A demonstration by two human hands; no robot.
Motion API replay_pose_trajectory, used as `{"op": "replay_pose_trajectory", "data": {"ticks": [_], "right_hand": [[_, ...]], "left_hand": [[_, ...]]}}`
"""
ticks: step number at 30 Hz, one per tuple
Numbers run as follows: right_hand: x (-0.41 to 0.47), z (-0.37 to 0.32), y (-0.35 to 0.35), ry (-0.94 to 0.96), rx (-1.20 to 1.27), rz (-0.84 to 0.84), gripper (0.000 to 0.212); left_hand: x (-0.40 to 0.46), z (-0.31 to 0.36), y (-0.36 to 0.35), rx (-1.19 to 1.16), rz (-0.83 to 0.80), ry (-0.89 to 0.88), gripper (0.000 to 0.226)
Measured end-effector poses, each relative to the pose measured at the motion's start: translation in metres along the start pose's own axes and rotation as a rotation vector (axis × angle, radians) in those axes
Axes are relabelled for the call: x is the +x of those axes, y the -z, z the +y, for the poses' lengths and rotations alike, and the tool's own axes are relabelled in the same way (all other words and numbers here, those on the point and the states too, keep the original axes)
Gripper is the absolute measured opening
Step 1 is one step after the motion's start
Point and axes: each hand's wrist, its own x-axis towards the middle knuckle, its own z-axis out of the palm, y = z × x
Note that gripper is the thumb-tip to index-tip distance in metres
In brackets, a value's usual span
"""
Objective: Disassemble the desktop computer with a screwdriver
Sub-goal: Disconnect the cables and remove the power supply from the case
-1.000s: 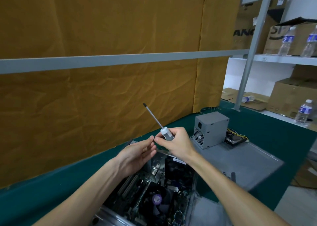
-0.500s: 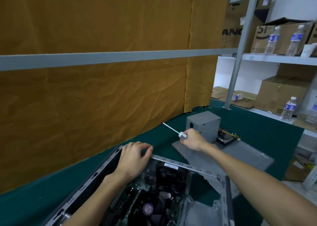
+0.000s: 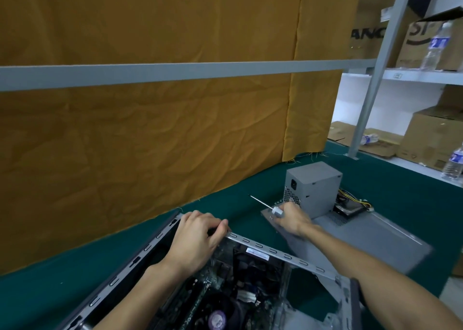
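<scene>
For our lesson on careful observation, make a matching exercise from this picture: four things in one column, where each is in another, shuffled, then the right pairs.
Things
1. screwdriver
2. power supply box
3. left hand
4. water bottle

Places
A. on the shelf beside cardboard boxes
B. gripping the computer case corner
C. held in the right hand
D. standing on the grey side panel

Pairs: 1-C, 2-D, 3-B, 4-A

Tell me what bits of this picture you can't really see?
Head view only:
- Open grey metal computer case: near end cut off by the bottom edge.
- Screws: too small to find.
- Right hand grips the white-handled screwdriver, hiding its handle end.
- Left hand covers the case's far corner.
- Grey side panel: right edge blurred.
</scene>
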Motion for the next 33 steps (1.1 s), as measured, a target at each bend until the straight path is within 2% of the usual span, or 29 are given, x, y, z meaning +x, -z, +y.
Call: {"op": "replay_pose_trajectory", "data": {"ticks": [3, 5, 7, 9, 11, 13, 15, 17, 21, 24, 27, 30, 33], "right_hand": [[-0.001, 0.0, 0.007, 0.008, 0.173, 0.041, 0.019], [-0.006, -0.008, 0.018, 0.038, 0.255, 0.044, 0.026], [-0.02, -0.022, 0.033, 0.086, 0.346, -0.014, 0.035], [-0.043, -0.037, 0.049, 0.151, 0.405, -0.144, 0.041], [-0.074, -0.053, 0.06, 0.203, 0.36, -0.284, 0.041], [-0.105, -0.069, 0.069, 0.277, 0.215, -0.308, 0.051], [-0.136, -0.082, 0.075, 0.365, 0.039, -0.251, 0.066], [-0.163, -0.088, 0.078, 0.419, -0.078, -0.196, 0.067], [-0.195, -0.093, 0.073, 0.435, -0.266, -0.034, 0.05], [-0.203, -0.1, 0.066, 0.417, -0.293, 0.066, 0.044], [-0.206, -0.102, 0.066, 0.36, -0.219, 0.066, 0.035], [-0.211, -0.101, 0.062, 0.304, -0.145, 0.108, 0.032], [-0.217, -0.101, 0.055, 0.293, -0.181, 0.203, 0.049]], "left_hand": [[-0.001, 0.001, 0.0, 0.006, -0.005, 0.003, 0.047], [0.0, 0.001, 0.001, 0.013, -0.006, -0.001, 0.048], [0.0, 0.003, 0.002, 0.024, -0.018, -0.004, 0.049], [-0.001, 0.004, 0.002, 0.044, -0.024, -0.002, 0.05], [-0.002, 0.006, 0.004, 0.076, -0.029, 0.001, 0.05], [-0.004, 0.01, 0.007, 0.109, -0.046, 0.006, 0.051], [-0.007, 0.016, 0.012, 0.133, -0.099, 0.029, 0.047], [-0.01, 0.021, 0.015, 0.128, -0.117, 0.048, 0.037], [-0.035, 0.038, 0.026, 0.075, -0.179, 0.11, 0.042], [-0.064, 0.05, 0.039, 0.006, -0.212, 0.138, 0.04], [-0.09, 0.062, 0.055, 0.004, -0.213, 0.163, 0.02], [-0.119, 0.078, 0.065, 0.119, -0.244, 0.125, 0.056], [-0.147, 0.084, 0.067, 0.14, -0.273, 0.091, 0.073]]}}
